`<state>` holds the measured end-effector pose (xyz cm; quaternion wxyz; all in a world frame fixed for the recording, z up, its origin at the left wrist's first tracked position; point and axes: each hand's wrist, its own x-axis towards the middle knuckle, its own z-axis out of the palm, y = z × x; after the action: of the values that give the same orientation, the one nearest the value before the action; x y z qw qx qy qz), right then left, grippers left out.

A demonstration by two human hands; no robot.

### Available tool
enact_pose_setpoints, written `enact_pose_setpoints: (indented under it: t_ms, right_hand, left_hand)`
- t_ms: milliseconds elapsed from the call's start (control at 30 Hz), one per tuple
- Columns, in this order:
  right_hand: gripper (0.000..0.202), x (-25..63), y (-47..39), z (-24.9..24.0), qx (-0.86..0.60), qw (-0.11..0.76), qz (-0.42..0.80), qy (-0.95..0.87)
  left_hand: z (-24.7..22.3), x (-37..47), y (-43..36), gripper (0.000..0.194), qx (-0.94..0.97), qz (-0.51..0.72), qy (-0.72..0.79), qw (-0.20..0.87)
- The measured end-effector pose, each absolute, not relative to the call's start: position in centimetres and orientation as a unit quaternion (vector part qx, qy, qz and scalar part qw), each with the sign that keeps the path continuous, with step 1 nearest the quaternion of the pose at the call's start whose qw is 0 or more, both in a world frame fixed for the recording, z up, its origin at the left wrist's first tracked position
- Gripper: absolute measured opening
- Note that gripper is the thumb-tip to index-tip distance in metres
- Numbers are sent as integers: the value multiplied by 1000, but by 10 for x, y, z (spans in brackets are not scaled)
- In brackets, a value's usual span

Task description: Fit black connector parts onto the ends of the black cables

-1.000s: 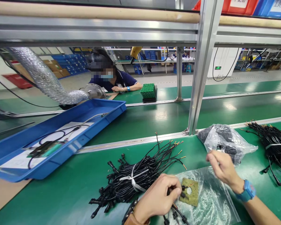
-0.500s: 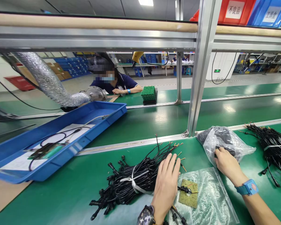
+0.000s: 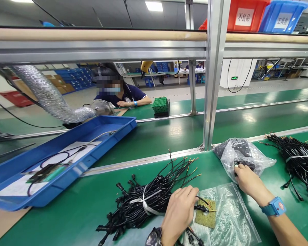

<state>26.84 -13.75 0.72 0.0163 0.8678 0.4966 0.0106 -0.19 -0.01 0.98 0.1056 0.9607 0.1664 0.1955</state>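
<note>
Pinching a short black connector lead (image 3: 201, 207) against the green pad (image 3: 206, 214) with my left hand (image 3: 178, 213), I see my right hand (image 3: 246, 179) curled into the plastic bag (image 3: 242, 153) at two o'clock.

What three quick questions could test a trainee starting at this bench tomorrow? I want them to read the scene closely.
1. Multiple choice: the right hand reaches into which item? A) the crumpled clear plastic bag of dark parts; B) a red bin; C) a cardboard box.
2. True or false: the black cable bundle beside the left hand is tied with a white strap.
3. Fill in: the left hand's fingertips meet a black cable end at a small square olive-green pad lying on a flat clear ____ sheet.

Key: 1 A; 2 true; 3 plastic.
</note>
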Motion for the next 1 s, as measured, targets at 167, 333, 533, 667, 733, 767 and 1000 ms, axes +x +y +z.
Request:
enact_pose_setpoints:
  t_ms: [167,333,533,667,733,767,1000]
  right_hand:
    - [29,271,-141,6,866,16,5,500]
    - [26,270,-137,6,869,12,6,494]
    - [16,268,-134,16,870,2,24,492]
    - [10,261,-139,29,861,-87,97,492]
    - [8,249,-140,35,818,-199,144,520]
    - [6,241,-139,37,785,-252,144,547]
    - [17,187,-127,30,582,-278,-100,758]
  left_hand:
    - [13,-5,-3,20,970,132,169,112]
    - [17,-16,-8,16,973,81,190,106]
    - [23,-20,-10,15,972,16,194,135]
    - [26,-15,-10,16,967,-14,209,147]
    - [27,-13,-11,16,966,-28,217,136]
    - [27,-12,-12,16,966,-32,220,129]
    - [29,-9,-15,18,970,-54,222,83]
